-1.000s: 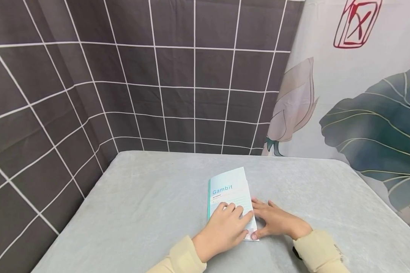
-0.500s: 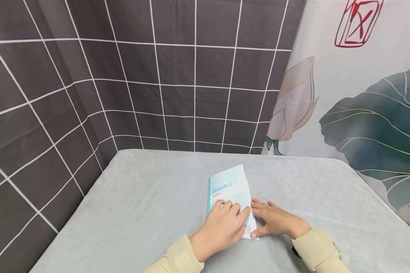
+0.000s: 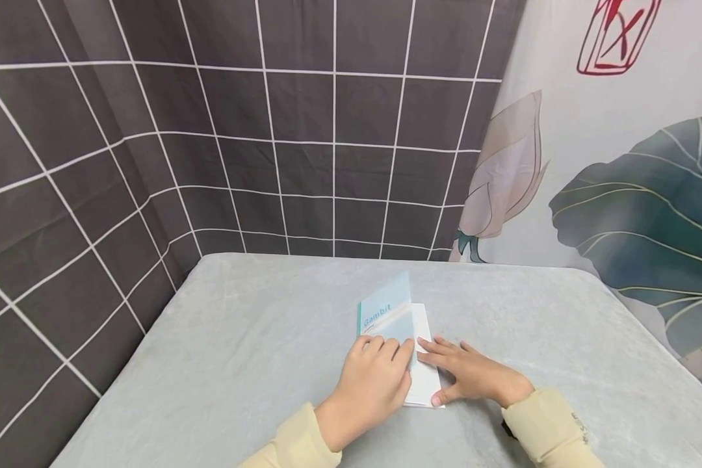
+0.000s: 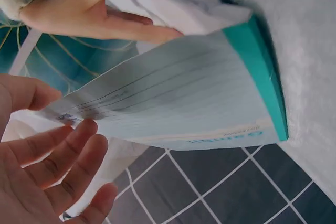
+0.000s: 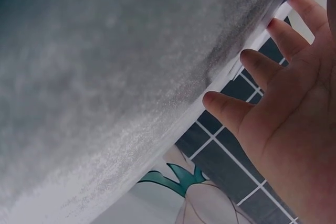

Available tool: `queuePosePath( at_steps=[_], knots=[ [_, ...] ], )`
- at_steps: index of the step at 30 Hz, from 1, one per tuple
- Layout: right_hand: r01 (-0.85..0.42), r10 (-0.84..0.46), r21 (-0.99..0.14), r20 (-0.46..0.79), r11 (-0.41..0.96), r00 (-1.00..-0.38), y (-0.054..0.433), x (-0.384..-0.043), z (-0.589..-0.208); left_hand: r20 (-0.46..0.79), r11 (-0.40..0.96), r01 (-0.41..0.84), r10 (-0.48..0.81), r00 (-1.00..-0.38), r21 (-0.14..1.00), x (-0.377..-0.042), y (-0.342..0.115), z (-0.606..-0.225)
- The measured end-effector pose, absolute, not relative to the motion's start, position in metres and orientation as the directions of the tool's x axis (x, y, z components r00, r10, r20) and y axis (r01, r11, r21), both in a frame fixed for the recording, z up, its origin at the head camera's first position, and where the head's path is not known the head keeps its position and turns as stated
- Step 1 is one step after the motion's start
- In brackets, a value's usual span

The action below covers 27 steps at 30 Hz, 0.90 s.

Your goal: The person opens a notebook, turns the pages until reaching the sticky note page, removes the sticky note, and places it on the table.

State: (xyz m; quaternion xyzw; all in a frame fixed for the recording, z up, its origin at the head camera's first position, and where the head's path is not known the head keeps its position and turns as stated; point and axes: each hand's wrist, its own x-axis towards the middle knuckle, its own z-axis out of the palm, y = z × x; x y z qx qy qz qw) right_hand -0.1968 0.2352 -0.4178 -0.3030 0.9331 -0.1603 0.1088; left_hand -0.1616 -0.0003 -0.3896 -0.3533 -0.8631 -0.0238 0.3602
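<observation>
The left hand (image 3: 370,378) pinched the cover (image 3: 386,309), apparently mid-opening, while the right hand (image 3: 475,378), fingers spread, touched the pages (image 3: 422,385); a leftward swing seemed called for next.

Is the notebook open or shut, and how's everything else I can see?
Notebook: partly open
Front cover: lifted, tilted
Left hand: holding the cover's edge
Right hand: fingers spread, touching the notebook
Table: flat
Dark checked curtain: hanging, creased
Flowery curtain: hanging

A pale yellow left sleeve (image 3: 292,445) and a matching right sleeve (image 3: 552,429) are worn. Small dark lettering (image 3: 579,426) is borne by the latter, and a black object (image 3: 507,429) is partly hidden beneath it.
</observation>
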Motion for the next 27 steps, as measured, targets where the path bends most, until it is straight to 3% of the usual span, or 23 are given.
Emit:
queuePosePath(
  at_steps=[7, 13, 19, 27],
  knots=[
    [-0.542, -0.613, -0.373, -0.098, 0.753, -0.784, 0.235, -0.197, -0.416, 0.721, 0.775, 0.623, 0.49, -0.49, -0.104, -0.164, -0.016, -0.374],
    [-0.542, -0.617, -0.384, -0.101, 0.748, -0.78, 0.235, -0.197, -0.416, 0.729, 0.78, 0.626, 0.416, -0.543, 0.022, -0.167, -0.034, -0.362],
    [-0.541, -0.62, -0.384, -0.114, 0.748, -0.777, 0.233, -0.197, -0.414, 0.644, 0.795, 0.571, 0.33, -0.69, 0.204, -0.172, -0.052, -0.349],
    [-0.564, -0.637, -0.366, -0.114, 0.74, -0.762, 0.23, -0.198, -0.412, 0.403, 0.792, 0.409, 0.227, -0.887, 0.454, -0.193, -0.079, -0.337]
  ],
)
